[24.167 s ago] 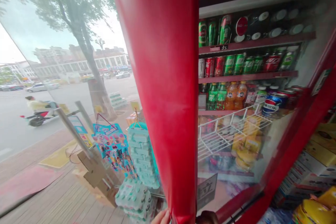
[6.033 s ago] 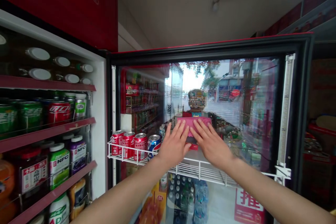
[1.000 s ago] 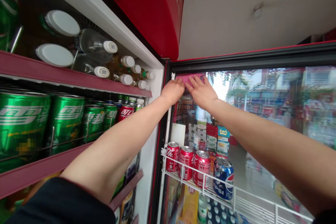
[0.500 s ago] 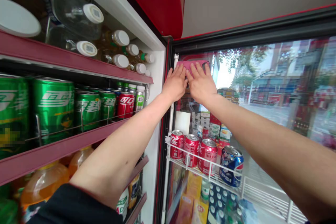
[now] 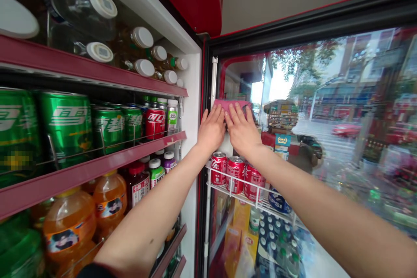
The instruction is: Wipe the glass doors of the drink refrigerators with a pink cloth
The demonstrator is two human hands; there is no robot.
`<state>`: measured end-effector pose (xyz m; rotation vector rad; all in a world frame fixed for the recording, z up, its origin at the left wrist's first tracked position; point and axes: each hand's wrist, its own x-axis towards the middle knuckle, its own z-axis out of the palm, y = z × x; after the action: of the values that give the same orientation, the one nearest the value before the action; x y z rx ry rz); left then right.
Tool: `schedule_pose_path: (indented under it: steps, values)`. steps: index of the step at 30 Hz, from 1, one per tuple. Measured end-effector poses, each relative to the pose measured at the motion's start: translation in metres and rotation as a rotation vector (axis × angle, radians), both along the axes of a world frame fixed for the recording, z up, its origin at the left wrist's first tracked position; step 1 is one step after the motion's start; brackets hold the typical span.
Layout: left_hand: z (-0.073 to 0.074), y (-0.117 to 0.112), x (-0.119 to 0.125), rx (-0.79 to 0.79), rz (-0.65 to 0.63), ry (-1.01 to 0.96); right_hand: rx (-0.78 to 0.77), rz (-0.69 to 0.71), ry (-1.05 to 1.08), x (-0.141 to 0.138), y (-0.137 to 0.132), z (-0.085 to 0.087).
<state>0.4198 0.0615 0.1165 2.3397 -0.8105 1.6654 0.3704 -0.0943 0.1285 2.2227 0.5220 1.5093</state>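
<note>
A folded pink cloth (image 5: 224,103) lies against the inner side of the glass door (image 5: 243,71), near its hinge edge. My left hand (image 5: 211,132) rests on the cloth with its fingers stretched out flat. Beside it, my right hand (image 5: 243,134) presses the same cloth, fingers extended and slightly spread. Just below both hands, red cola cans (image 5: 235,173) stand in a white wire door rack (image 5: 241,192). A blue Pepsi can (image 5: 276,203) is partly hidden behind my right forearm.
To the left is the open fridge, its shelves edged with dark pink strips (image 5: 107,158). They carry green cans (image 5: 65,126), white-capped bottles (image 5: 143,37) and orange drink bottles (image 5: 70,221). A black frame (image 5: 309,21) borders the door; a street shows through the glass.
Both hands and the pink cloth have slid down the glass, closer to the cans. The view has shifted a little, showing more of the lower shelf bottles.
</note>
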Motion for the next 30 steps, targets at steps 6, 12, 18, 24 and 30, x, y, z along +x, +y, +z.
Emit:
schedule_pose_path:
  steps: [6,12,18,24,30]
  values:
    - [-0.030,0.001,-0.010,-0.003,0.019,0.048,0.031,0.003,0.111,-0.008,0.005,-0.027]
    - [-0.047,0.003,-0.029,0.014,0.075,0.166,0.038,-0.016,0.222,-0.016,0.008,-0.046]
    - [-0.057,-0.004,-0.045,-0.016,0.109,0.306,0.008,-0.003,0.282,-0.021,0.001,-0.052]
    - [-0.064,-0.018,-0.051,-0.100,0.100,0.381,0.008,-0.021,0.329,-0.031,-0.008,-0.046]
    - [-0.071,-0.036,-0.065,-0.123,0.078,0.413,0.015,-0.029,0.373,-0.051,-0.030,-0.048]
